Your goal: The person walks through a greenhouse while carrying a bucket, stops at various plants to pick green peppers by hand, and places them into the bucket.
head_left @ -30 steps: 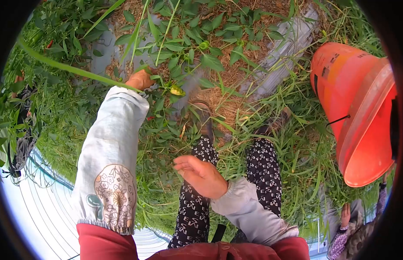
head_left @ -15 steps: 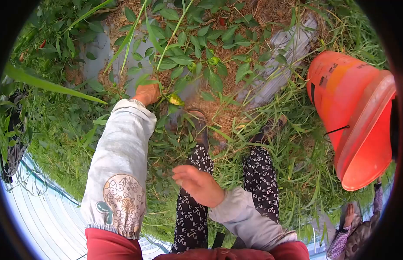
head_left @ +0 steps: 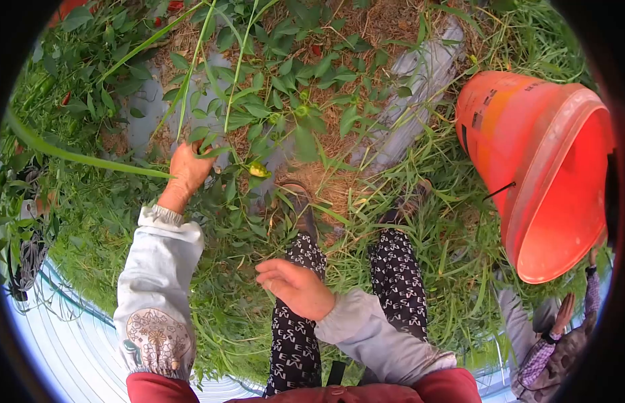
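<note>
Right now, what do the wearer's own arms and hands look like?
Left hand and right hand are bare. Pale grey oversleeves have gathered cuffs; the left one shows a round floral print beside a teal motif. Red sleeves show nearer the body.

Orange-red bucket (head_left: 510, 127), black trousers (head_left: 295, 336), seemingly white-lettered

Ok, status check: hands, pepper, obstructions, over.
Left hand among leaves, grip unclear. Right hand open, off the plants. Yellow-green pepper hanging beside left hand, untouched. Long grass blade reaching across to left hand.
</note>
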A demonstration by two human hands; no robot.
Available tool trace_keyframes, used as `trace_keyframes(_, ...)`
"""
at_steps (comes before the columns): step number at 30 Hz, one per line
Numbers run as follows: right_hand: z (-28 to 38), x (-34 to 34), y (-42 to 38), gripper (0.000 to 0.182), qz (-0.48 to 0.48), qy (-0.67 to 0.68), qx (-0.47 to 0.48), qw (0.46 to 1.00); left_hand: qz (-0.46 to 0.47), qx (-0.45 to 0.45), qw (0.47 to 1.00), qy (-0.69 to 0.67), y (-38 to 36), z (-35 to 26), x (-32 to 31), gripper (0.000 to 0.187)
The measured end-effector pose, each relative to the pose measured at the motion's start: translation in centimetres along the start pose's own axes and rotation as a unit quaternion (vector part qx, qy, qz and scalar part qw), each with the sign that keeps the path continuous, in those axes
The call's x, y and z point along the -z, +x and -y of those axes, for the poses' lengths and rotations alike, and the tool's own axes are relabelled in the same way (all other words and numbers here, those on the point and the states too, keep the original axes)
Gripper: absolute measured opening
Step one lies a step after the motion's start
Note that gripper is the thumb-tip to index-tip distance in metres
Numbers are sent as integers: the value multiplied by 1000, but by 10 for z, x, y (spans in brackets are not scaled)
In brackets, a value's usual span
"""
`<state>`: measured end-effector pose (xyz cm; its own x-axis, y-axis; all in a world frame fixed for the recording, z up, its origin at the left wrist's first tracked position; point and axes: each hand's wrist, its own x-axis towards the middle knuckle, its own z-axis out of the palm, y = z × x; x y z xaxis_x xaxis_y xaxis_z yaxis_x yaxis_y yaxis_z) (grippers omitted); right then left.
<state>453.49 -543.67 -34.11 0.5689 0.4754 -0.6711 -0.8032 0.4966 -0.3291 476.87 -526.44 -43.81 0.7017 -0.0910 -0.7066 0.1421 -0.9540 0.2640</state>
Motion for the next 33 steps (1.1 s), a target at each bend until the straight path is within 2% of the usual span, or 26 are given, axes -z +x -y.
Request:
trace_keyframes(1, -1, 0, 0, 29, -1, 8, 14, 1000, 35, 47, 995, -83, -21, -26, 4, 18)
trace_keyframes(2, -2, -2, 0, 29, -4, 19, 26, 999, 40, 46, 995, -80, -33, -45, 3, 18)
trace_keyframes(4, 3, -2, -1, 29, -2, 14, 25, 1000, 104, -172, 967, -154, -49, -72, -3, 13)
trace_keyframes(5, 5, -1, -2, 29, 2, 4, 23, 1000, 104, -172, 968, -153, -43, -74, -12, 13)
trace_keyframes(7, 1, -3, -1, 29, 3, 13, 14, 1000, 133, -27, 981, -141, -18, -77, -33, 12)
trace_keyframes(8, -1, -1, 0, 29, 1, 22, 6, 1000, 134, -30, 980, -142, -10, -81, -35, 12)
trace_keyframes(10, 4, 2, -2, 29, -6, 19, 13, 1000, 202, 92, 935, -277, -4, -92, -36, 12)
trace_keyframes(14, -2, 6, -2, 29, -9, 48, 26, 998, 278, 67, 892, -350, -12, -83, -38, 11)
trace_keyframes(15, 1, 7, -2, 29, -8, 51, 29, 998, 300, 80, 861, -402, -25, -91, -32, 10)
trace_keyframes(16, 7, 8, -2, 27, -59, 114, 25, 991, 300, 80, 863, -399, -39, -98, -26, 10)
trace_keyframes(18, 19, 17, -3, 29, -152, 234, 30, 960, 282, 62, 888, -358, -69, -111, -20, 8)
trace_keyframes(19, 30, 24, -3, 33, -167, 327, 50, 929, 257, -11, 915, -312, -89, -119, -23, 8)
trace_keyframes(20, 37, 28, -4, 37, -179, 416, 69, 889, 228, -84, 934, -263, -109, -128, -30, 9)
trace_keyframes(21, 36, 30, -2, 37, -177, 416, 68, 889, 204, -98, 943, -244, -129, -135, -37, 11)
trace_keyframes(23, 30, 35, 1, 45, -154, 492, 123, 848, 131, -128, 962, -202, -157, -150, -51, 16)
trace_keyframes(24, 33, 36, 1, 45, -153, 492, 123, 848, 83, -144, 970, -179, -164, -156, -57, 20)
trace_keyframes(25, 35, 38, 2, 47, -128, 497, 140, 846, 38, -239, 964, -112, -164, -158, -62, 28)
trace_keyframes(26, 37, 40, 2, 49, -103, 501, 157, 845, 19, -235, 969, -78, -169, -163, -65, 36)
trace_keyframes(27, 39, 42, 2, 50, -113, 447, 165, 872, 18, -235, 969, -78, -171, -169, -64, 36)
trace_keyframes(31, 45, 46, -1, 47, -147, 392, 169, 892, -73, -301, 949, 58, -174, -196, -51, 41)
trace_keyframes(32, 43, 50, -2, 42, -111, 424, 157, 885, -72, -299, 950, 58, -171, -187, -51, 41)
trace_keyframes(33, 42, 53, -4, 38, -75, 456, 145, 875, -87, -279, 956, -34, -164, -169, -50, 38)
